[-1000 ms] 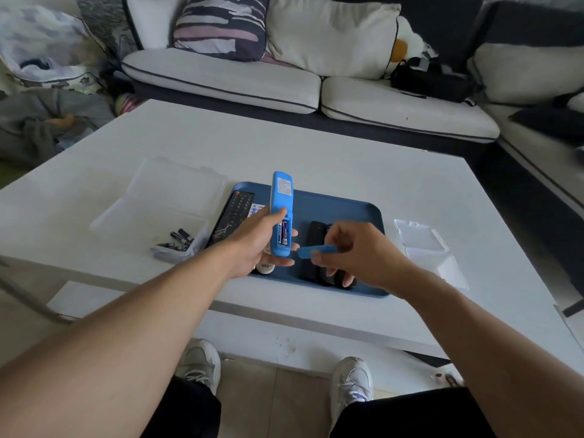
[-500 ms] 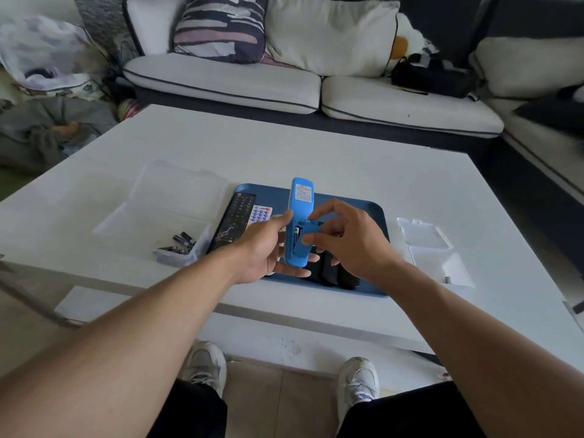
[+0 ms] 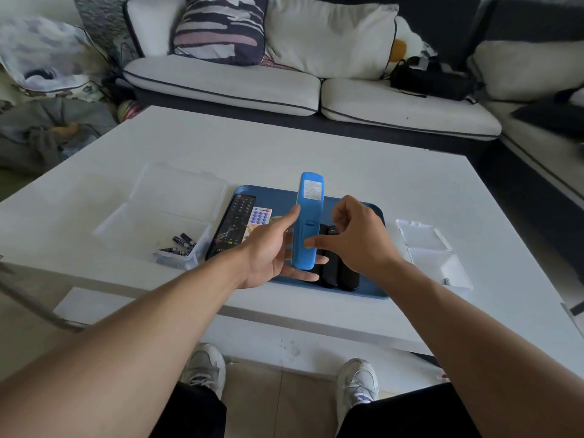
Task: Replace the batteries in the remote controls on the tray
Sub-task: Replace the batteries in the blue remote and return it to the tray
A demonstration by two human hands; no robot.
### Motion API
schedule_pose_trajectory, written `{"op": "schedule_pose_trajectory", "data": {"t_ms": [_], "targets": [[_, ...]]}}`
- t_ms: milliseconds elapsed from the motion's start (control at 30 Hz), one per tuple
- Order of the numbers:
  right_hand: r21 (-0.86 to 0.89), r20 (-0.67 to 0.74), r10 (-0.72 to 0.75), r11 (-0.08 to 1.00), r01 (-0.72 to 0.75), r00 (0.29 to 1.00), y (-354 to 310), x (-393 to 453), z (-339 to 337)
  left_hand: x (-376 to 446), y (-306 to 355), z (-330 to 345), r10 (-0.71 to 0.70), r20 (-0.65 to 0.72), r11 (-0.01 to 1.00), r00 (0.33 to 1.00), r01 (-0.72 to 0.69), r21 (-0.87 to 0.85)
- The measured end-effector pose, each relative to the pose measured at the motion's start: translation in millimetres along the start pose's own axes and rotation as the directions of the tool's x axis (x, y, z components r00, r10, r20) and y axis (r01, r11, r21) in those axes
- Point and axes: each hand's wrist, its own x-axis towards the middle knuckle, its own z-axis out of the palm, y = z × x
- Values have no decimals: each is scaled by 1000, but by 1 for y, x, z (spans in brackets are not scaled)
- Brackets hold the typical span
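Now, with the left hand point(image 3: 268, 251) gripping the blue remote point(image 3: 306, 222) upright above the tray point(image 3: 373, 292), the right hand point(image 3: 357, 238) fingers, loosely curled, should press its battery cover squarely until seated.

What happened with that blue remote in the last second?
The right hand brought the loose blue cover up and pressed it onto the blue remote, closing the battery slot. The left hand still holds the remote; tray and other remotes stayed put.
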Motion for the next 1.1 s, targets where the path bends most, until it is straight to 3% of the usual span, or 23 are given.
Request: {"op": "schedule_pose_trajectory", "data": {"t_ms": [267, 400, 600, 767, 900, 1100], "targets": [[-71, 31, 72, 995, -69, 997, 2, -5, -2, -3, -7, 9, -11, -74, 995, 997, 18, 101], [-41, 40, 27, 999, -26, 999, 3, -5, 3, -3, -4, 9, 27, -137, 984, 990, -3, 178], [18, -115, -104, 994, 106, 988, -4, 1, -8, 11, 5, 9, 92, -242, 978, 966, -133, -160], [-54, 109, -142, 987, 149, 984, 0, 1, -2, 15, 9, -1, 76, -362, 994, 929, -98, -42], [-148, 237, -199, 960, 238, 951, 2, -3, 7, 21, 7, -6, -5, -378, 975, 926, -80, -208], [-306, 253, -314, 871, 384, 915, 10, -1, 20, 25, 4, -14, -79, -373, 972, 924, -12, -235]]}}
